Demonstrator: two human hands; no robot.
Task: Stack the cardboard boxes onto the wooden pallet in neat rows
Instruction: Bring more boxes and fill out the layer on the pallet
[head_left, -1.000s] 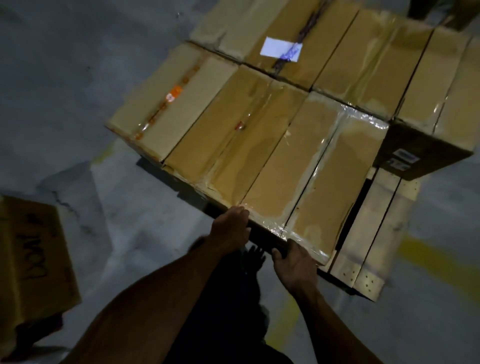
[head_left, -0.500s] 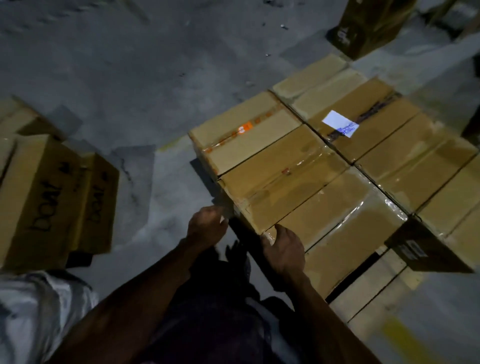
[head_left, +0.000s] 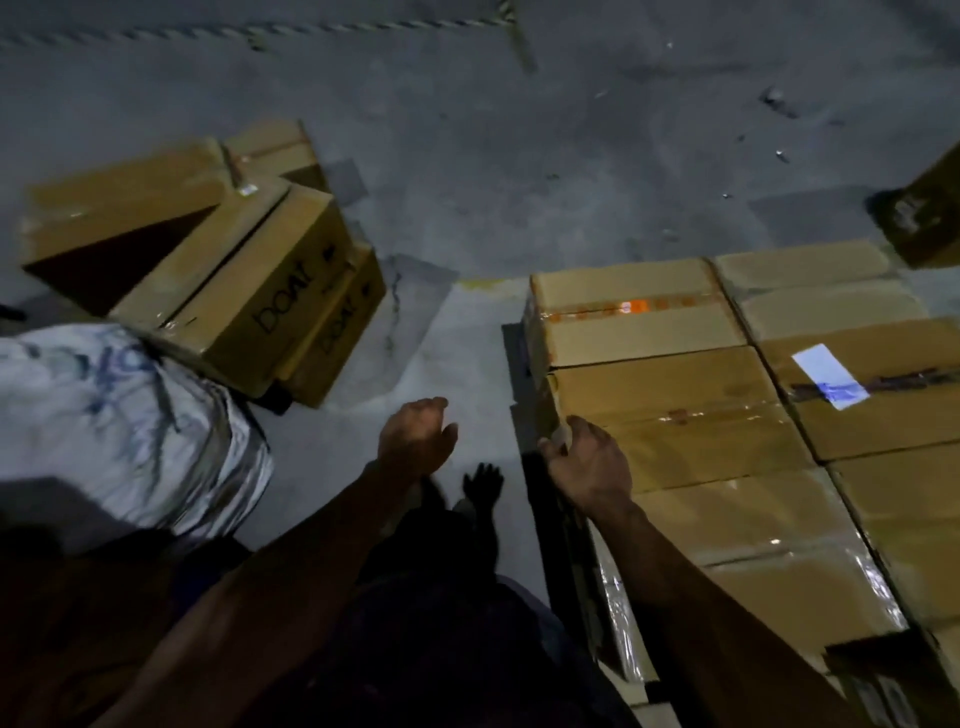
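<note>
Several tape-sealed cardboard boxes (head_left: 675, 415) lie in tight rows at the right; the pallet under them is hidden. One box carries an orange tape strip (head_left: 631, 306), another a white label (head_left: 828, 376). My right hand (head_left: 587, 462) touches the near left edge of a middle box, fingers loosely bent. Over bare floor to the left of that stack hovers my left hand (head_left: 415, 436), relaxed and holding nothing. More loose boxes (head_left: 249, 291) with dark lettering lie tumbled on the floor at the left.
A white printed sack (head_left: 119, 415) sits on the floor at the left, beside the loose boxes. Another box (head_left: 930, 213) stands at the right edge. Grey concrete floor (head_left: 467, 182) stretches behind, with a cracked patch near the boxes.
The view has swung left, bringing the loose boxes and sack into sight. My left hand has come off the stacked box's edge and now hangs over the floor; my right hand stays at the edge.
</note>
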